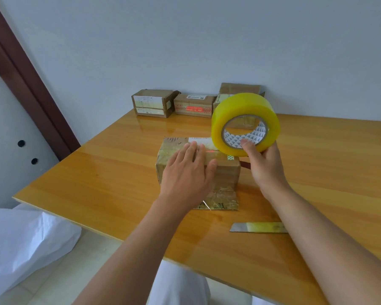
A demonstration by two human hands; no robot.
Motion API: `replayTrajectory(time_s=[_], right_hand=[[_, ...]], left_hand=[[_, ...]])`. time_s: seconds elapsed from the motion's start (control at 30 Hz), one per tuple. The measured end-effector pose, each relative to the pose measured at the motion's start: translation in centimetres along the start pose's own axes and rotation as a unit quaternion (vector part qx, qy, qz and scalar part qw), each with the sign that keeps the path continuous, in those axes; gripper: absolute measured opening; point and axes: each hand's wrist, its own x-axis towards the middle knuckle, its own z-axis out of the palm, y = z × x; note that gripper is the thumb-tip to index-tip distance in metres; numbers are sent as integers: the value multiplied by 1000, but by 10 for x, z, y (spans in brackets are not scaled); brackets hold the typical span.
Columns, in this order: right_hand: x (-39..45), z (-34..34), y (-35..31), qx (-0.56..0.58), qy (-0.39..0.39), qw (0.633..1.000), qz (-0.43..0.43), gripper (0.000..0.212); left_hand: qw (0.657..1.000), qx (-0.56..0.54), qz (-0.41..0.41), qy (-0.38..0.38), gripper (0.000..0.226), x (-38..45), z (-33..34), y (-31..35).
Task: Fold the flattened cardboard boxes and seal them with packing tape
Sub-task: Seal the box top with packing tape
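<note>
Fingers of left hand (186, 172) flat on taped cardboard box (226, 172); right hand (263, 164) fingers clamp glossy yellow tape roll (244, 123).

Glossy wooden table (101, 177) against pale wall (185, 40), dark brown door frame (26, 84) left.

Seen from a head-worn camera, the person's left hand (188, 172) and right hand (264, 167) are bare, with no rings, watch or gloves. Both forearms are uncovered to the elbow. White clothing (178, 285) covers the lap.
</note>
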Motion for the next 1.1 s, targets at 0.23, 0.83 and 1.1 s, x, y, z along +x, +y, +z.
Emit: replayTrajectory(time_s=[0.23,0.83,1.1], right_hand=[[-1,3,-2,-6,6,1000,3,42],[-1,11,-8,-8,-10,999,35,45],[8,-3,-19,-11,66,998,22,31]], left_hand=[[999,-31,35,-26,66,6,-6,-5],[998,-28,53,-21,76,11,-1,1],[999,-27,46,-10,74,9,-3,0]])
